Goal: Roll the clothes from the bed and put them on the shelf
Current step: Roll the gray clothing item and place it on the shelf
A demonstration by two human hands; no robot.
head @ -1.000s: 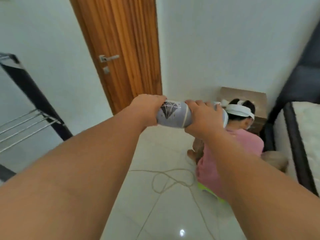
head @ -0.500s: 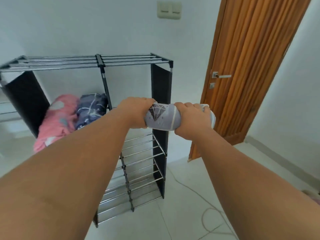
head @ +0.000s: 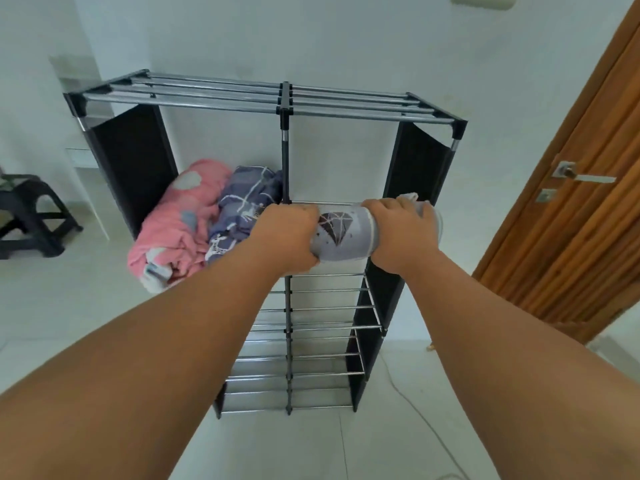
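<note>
1. White walls and a pale tiled floor [head: 69, 306] surround a metal-and-black rack [head: 284, 109] that stands against the far wall.
2. To the right is a wooden door [head: 571, 254] with a silver handle [head: 581, 176]; to the far left, a dark stool [head: 27, 216] sits on the floor.
3. A thin cord [head: 415, 414] trails across the tiles near the rack's right foot.
4. The rack has a top of steel rods, a centre post and black side panels, with several tiers of rods below.
5. On the upper left tier lie two bundles, touching each other: a pink bundle [head: 180, 223] on the left and a blue patterned bundle [head: 242, 202] on the right, against the centre post.
6. The pink bundle's near end hangs over the front edge of its tier.
7. Both bare arms reach forward, holding a rolled grey garment [head: 341, 233] level in front of the rack's right half, at about the height of the upper tier.
8. The roll bears a dark diamond print between the two hands.
9. The left hand [head: 285, 237] is clenched around the roll's left end, fingers wrapped over the top.
10. The right hand [head: 403, 230] is clenched around the right end; a bit of white cloth pokes out beyond its knuckles.
11. Whether the roll touches the rods behind it cannot be told.
12. The right-hand tiers below the roll hold nothing visible but bare rods.
</note>
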